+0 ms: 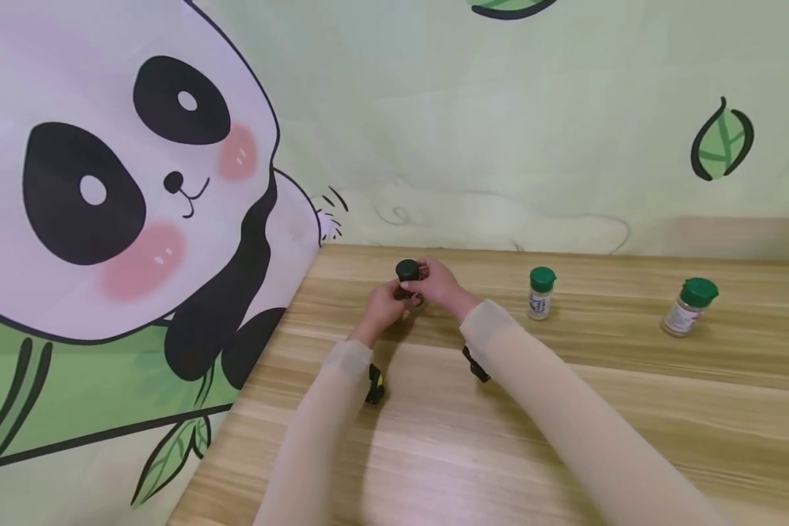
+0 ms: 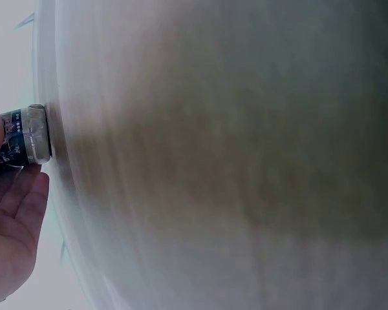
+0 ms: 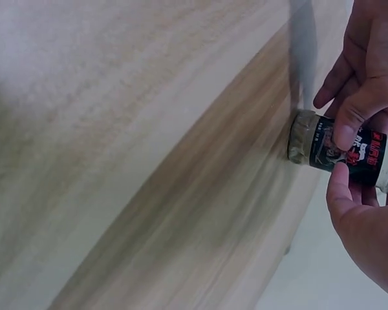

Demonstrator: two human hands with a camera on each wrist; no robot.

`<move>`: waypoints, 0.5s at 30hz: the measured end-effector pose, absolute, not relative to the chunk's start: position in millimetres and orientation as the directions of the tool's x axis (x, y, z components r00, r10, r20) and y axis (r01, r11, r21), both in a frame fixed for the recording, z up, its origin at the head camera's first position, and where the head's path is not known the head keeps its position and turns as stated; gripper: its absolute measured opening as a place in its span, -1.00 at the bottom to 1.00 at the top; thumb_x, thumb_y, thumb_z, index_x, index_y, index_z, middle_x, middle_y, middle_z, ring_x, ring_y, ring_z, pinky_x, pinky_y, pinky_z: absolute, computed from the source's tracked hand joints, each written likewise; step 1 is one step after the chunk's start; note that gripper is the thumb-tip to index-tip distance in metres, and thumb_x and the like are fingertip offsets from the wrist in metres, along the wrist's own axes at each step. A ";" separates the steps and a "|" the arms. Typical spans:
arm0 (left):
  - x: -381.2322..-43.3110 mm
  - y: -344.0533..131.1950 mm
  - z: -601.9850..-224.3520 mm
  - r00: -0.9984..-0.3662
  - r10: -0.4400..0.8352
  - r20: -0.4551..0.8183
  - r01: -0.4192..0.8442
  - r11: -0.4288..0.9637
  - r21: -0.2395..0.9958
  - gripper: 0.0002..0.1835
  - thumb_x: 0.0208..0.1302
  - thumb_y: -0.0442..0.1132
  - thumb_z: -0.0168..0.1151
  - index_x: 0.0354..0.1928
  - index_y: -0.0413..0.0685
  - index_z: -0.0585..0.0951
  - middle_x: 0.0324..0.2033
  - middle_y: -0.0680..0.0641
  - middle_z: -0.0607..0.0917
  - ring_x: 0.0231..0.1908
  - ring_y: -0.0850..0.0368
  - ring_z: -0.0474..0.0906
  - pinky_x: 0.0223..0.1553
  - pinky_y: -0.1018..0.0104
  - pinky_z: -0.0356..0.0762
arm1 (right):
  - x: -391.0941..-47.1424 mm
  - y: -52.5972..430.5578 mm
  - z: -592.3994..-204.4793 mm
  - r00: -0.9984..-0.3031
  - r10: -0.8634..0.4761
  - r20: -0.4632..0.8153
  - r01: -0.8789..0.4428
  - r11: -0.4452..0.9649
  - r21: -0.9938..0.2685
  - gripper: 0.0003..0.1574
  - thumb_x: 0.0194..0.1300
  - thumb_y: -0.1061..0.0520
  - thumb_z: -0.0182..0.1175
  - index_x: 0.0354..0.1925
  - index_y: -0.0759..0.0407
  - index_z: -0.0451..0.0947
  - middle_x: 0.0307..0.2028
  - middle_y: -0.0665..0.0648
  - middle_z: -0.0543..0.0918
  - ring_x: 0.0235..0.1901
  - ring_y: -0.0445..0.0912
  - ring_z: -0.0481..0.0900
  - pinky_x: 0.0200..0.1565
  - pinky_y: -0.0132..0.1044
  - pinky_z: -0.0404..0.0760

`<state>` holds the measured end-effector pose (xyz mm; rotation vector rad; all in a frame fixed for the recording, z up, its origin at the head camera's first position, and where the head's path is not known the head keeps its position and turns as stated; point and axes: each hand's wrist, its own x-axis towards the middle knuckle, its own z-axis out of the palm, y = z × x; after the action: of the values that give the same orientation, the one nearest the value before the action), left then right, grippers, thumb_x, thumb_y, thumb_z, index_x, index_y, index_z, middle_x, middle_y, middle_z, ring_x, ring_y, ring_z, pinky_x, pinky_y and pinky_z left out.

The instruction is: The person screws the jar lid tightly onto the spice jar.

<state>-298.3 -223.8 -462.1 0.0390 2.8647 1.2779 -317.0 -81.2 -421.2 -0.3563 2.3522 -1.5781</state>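
Observation:
Both hands are on a small seasoning jar with a black lid (image 1: 408,269), upright near the table's back left. Its black label (image 3: 349,150) with red and white print and its clear base (image 2: 37,134) show in the wrist views. My left hand (image 1: 384,307) holds the jar from the left, thumb on the label. From the right, my right hand (image 1: 437,283) grips it, thumb on the near side and fingers behind. The base is at or just over the tabletop; I cannot tell which. Part of the label is hidden by the fingers.
Two green-lidded seasoning jars stand to the right, a nearer one (image 1: 540,294) and a farther one (image 1: 689,307). The wooden table (image 1: 427,453) meets a panda-printed cloth backdrop (image 1: 434,131) behind and at left. Black wrist devices (image 1: 375,385) sit under the sleeves.

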 end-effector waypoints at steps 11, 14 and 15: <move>-297.6 -222.6 -460.9 -1.000 0.018 -0.013 0.002 0.645 0.764 -0.62 0.24 -0.30 0.36 0.08 -0.25 0.62 -0.09 -0.29 0.76 -0.30 0.05 0.63 -0.36 0.49 0.46 | -312.0 -83.6 -427.6 -0.950 -0.299 -0.086 -0.019 0.334 -0.942 -0.31 0.30 0.14 0.31 0.29 0.32 0.29 0.19 0.38 0.53 0.24 0.17 0.47 0.32 -0.03 0.43; -298.3 -222.9 -461.9 -1.000 0.020 -0.004 0.010 0.640 0.769 -0.63 0.23 -0.31 0.36 0.07 -0.26 0.63 -0.11 -0.30 0.76 -0.35 0.10 0.60 -0.39 0.52 0.43 | -314.0 -83.5 -429.4 -0.948 -0.307 -0.082 -0.023 0.324 -0.946 -0.27 0.28 0.15 0.32 0.30 0.32 0.27 0.21 0.38 0.52 0.26 0.17 0.46 0.32 -0.03 0.42; -298.7 -223.2 -462.3 -1.000 0.020 0.003 0.015 0.642 0.767 -0.64 0.23 -0.31 0.36 0.06 -0.26 0.63 -0.12 -0.30 0.76 -0.35 0.11 0.59 -0.38 0.52 0.42 | -314.6 -82.9 -429.7 -0.946 -0.316 -0.080 -0.027 0.318 -0.948 -0.24 0.27 0.15 0.33 0.32 0.31 0.26 0.21 0.39 0.51 0.26 0.17 0.46 0.33 -0.03 0.42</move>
<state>-298.7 -223.2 -462.3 0.0300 2.8411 1.3265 -314.6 -82.9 -429.7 -0.3107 2.3358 -1.6716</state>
